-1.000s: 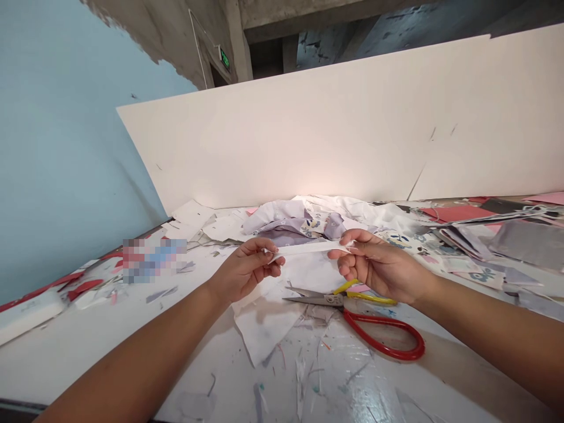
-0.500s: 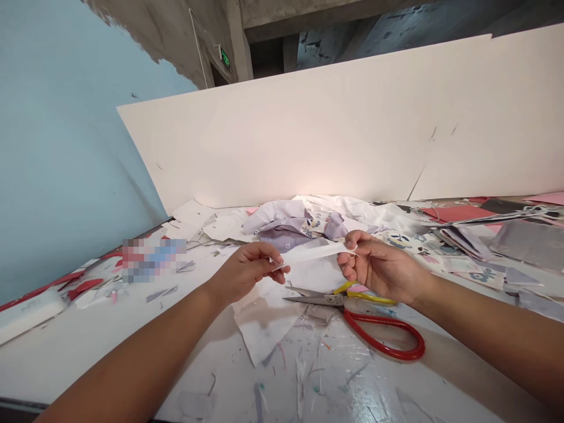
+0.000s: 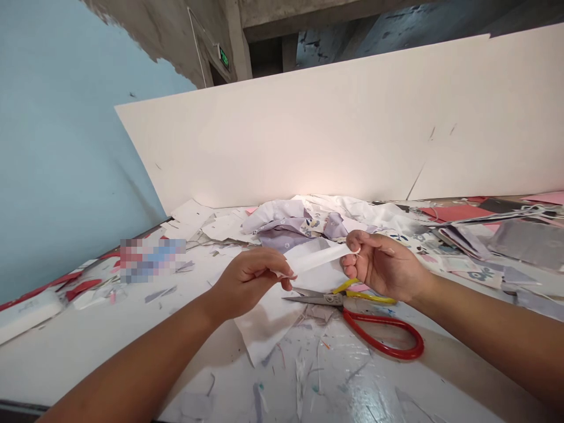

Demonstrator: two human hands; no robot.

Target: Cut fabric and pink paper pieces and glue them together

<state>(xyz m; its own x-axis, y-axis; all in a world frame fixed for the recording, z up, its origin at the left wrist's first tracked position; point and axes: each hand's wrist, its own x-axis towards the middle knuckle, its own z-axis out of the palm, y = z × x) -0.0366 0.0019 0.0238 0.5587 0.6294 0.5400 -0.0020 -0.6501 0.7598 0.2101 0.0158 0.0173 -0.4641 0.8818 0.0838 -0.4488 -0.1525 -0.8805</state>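
Note:
A narrow strip of white fabric [image 3: 319, 259] is stretched between my two hands above the table. My left hand [image 3: 253, 279] pinches its left end, fingers bent over it. At the other end, my right hand [image 3: 381, 264] grips the strip between thumb and forefinger, with loose threads showing at the tip. Just below lies a pair of scissors [image 3: 337, 301] with one red and one yellow handle, blades slightly apart and pointing left. A white fabric piece [image 3: 264, 335] lies flat under my left hand.
Purple and white floral cloth [image 3: 284, 226] is heaped behind my hands against a white upright board [image 3: 308, 135]. Red and grey fabric pieces [image 3: 449, 214] lie at the right. Scraps and thread ends litter the white table [image 3: 185, 352]. A blue wall [image 3: 66, 147] stands left.
My left hand has turned over slightly, its fingers now folding down across the strip's left end. The right hand keeps its pinch almost in place. The scissors have not moved.

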